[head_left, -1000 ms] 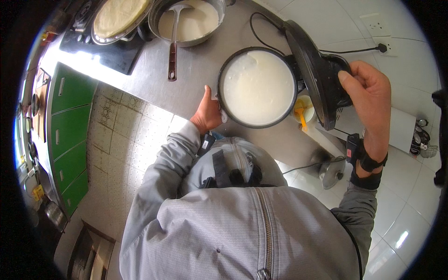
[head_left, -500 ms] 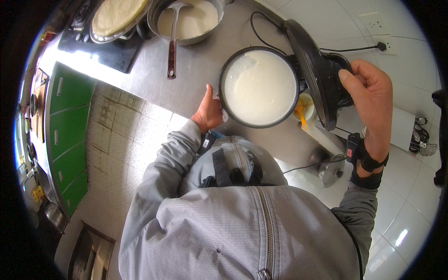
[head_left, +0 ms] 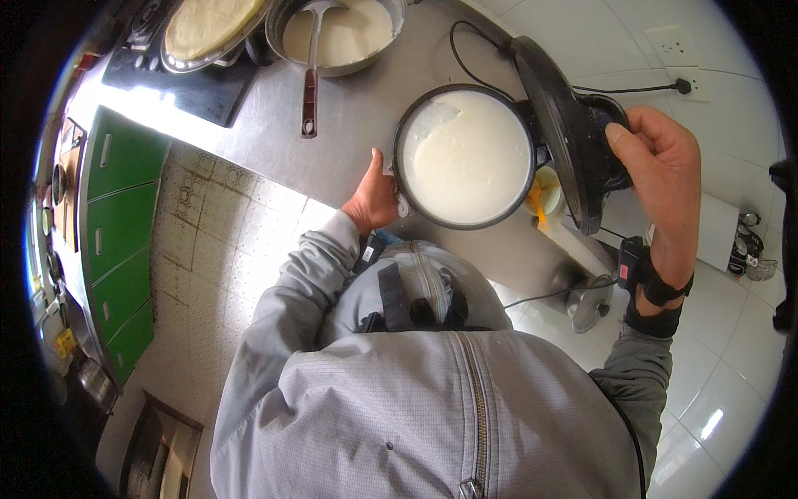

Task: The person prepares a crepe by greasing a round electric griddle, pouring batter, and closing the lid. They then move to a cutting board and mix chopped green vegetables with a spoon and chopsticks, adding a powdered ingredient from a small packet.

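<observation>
A round black electric griddle (head_left: pixel 397 131) stands on the steel counter, its pan covered by a smooth layer of white batter (head_left: pixel 465 158). The hinged black lid (head_left: pixel 559 137) is tilted up at its right side. My right hand (head_left: pixel 661 158) is closed round the lid's handle, thumb on the near face. At the griddle's left edge is my left hand (head_left: pixel 374 198), thumb pointing up and fingers curled against the rim. A small whitish thing shows by those fingers; I cannot make out what it is.
A metal bowl of batter (head_left: pixel 353 41) with a ladle (head_left: pixel 312 75) sits at the back left, beside a stack of pale flatbreads (head_left: pixel 212 29) over a black hob (head_left: pixel 191 100). A cup with an orange utensil (head_left: pixel 540 204) stands under the lid. A cord runs to the wall socket (head_left: pixel 686 86).
Both hands keep their hold and the lid stays raised. The whole view has shifted very slightly.
</observation>
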